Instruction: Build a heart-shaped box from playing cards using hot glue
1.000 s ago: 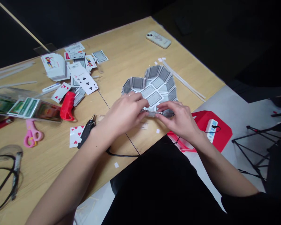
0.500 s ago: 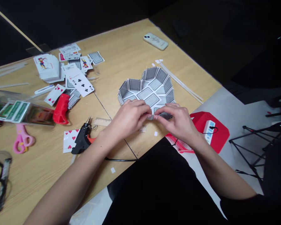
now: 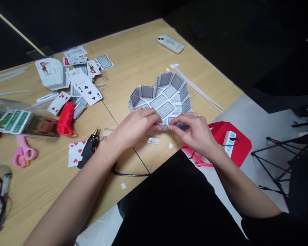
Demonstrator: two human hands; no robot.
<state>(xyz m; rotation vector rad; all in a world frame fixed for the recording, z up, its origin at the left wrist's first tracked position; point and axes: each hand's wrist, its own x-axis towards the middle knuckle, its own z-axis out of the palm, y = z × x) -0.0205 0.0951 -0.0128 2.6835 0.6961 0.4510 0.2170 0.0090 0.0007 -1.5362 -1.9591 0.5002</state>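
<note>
A heart-shaped box made of playing cards (image 3: 165,106) lies on the table, its grey patterned card backs lining the floor and low walls. At its near point, my left hand (image 3: 143,123) pinches the wall with thumb and fingers. Just right of it, my right hand (image 3: 191,128) grips the same near wall between thumb and forefinger. Both hands hide part of the near edge. Left of my left forearm rests a black glue gun (image 3: 89,150), partly covered by the arm, on a hearts card (image 3: 75,153). A ruler (image 3: 107,132) shows behind my left wrist.
Loose playing cards (image 3: 86,89) and a card stack (image 3: 51,73) spread at the far left, near a red handle-like tool (image 3: 66,119), pink scissors (image 3: 24,152) and a clear box (image 3: 28,124). A phone (image 3: 170,43) and glue sticks (image 3: 200,89) lie beyond the heart. A red stool (image 3: 242,147) stands below.
My left hand has shifted slightly left along the near wall, away from my right fingertips, showing more of the edge between them. My right hand stays nearly in place.
</note>
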